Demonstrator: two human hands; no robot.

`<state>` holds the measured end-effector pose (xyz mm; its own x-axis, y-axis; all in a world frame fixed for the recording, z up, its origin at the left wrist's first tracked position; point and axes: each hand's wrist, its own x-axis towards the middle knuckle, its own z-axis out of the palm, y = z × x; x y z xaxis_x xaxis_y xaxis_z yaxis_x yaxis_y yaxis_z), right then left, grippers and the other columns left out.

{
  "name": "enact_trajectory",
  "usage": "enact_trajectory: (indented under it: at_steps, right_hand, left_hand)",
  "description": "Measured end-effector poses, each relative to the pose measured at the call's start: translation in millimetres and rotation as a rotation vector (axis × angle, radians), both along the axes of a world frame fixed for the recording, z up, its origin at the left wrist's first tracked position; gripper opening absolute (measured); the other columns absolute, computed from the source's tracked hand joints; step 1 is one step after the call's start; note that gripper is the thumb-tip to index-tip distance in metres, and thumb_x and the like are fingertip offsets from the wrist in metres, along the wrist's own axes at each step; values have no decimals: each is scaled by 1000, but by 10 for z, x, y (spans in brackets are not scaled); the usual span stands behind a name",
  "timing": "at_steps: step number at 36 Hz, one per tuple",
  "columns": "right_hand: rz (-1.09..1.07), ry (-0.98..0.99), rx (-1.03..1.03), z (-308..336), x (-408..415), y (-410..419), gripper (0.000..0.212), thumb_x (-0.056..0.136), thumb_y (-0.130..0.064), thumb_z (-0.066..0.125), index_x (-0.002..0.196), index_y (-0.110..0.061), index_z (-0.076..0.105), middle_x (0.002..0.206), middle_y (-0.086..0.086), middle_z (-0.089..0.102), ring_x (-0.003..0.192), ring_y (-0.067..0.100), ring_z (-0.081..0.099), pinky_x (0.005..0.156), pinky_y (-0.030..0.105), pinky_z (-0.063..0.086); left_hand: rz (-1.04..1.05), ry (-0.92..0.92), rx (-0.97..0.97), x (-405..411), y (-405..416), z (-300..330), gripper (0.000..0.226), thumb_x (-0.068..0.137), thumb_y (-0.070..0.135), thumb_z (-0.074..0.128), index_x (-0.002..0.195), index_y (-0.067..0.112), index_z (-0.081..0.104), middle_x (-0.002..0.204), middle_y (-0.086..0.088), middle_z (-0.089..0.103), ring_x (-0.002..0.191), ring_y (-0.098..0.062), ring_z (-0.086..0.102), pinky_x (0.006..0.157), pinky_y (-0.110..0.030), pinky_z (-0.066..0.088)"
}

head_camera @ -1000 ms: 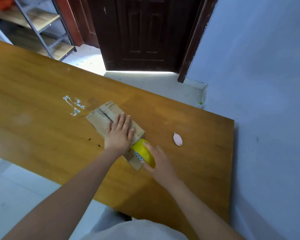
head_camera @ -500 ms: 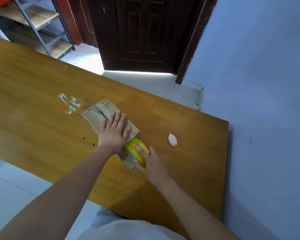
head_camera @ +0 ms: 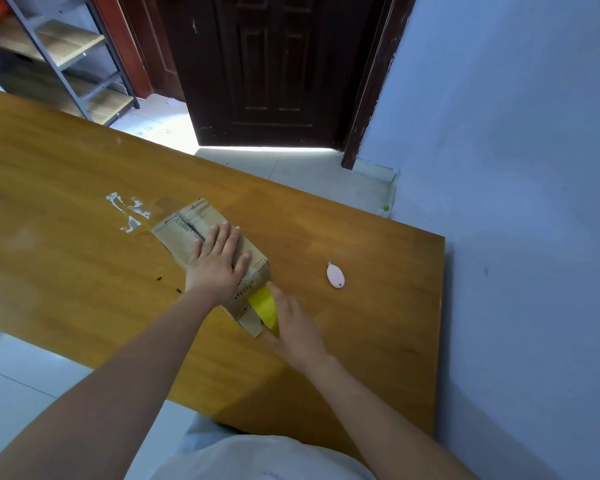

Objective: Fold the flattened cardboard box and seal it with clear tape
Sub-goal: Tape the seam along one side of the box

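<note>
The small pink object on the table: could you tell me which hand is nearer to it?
Right. The right hand grips the tape roll at the cardboard box's near end, nearer the pink object. The left hand presses flat on the box top, farther left.

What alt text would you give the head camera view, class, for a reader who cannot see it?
A person's left hand presses flat on a folded cardboard box on a wooden table, while the right hand holds a yellow tape roll against its near end. A small pink object lies to the right.
</note>
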<state>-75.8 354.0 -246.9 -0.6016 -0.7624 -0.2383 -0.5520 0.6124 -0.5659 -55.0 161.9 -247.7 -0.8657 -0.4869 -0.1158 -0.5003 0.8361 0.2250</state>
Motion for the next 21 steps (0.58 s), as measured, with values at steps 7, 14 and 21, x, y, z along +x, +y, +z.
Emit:
enact_trajectory:
  at_steps: [7,14,21]
  right_hand:
    - [-261,-219,-79,-63,12,6,65,83,-30,67,136,-13,34,131,5,47,121,22,47,89,27,38]
    - [-332,-334,-159,-245,-9,31,39,73,-23,75,101,-20,48,103,2,56,95,17,53,74,28,40]
    - [-305,-211,-118,-308,85,119,37,78,-27,68,103,-12,46,97,-1,47,95,21,51,75,31,39]
  left_hand:
    - [5,49,-13,5,9,-3,62,98,50,20,152,20,13,160,2,5,147,-15,-2,118,-38,2]
    - [-24,212,-82,61,43,17,55,93,46,26,127,10,51,123,-13,51,114,-36,45,95,-50,38]
    - [-127,219,-202,74,87,48,39,93,30,34,92,10,67,96,-8,65,88,-34,62,69,-42,48]
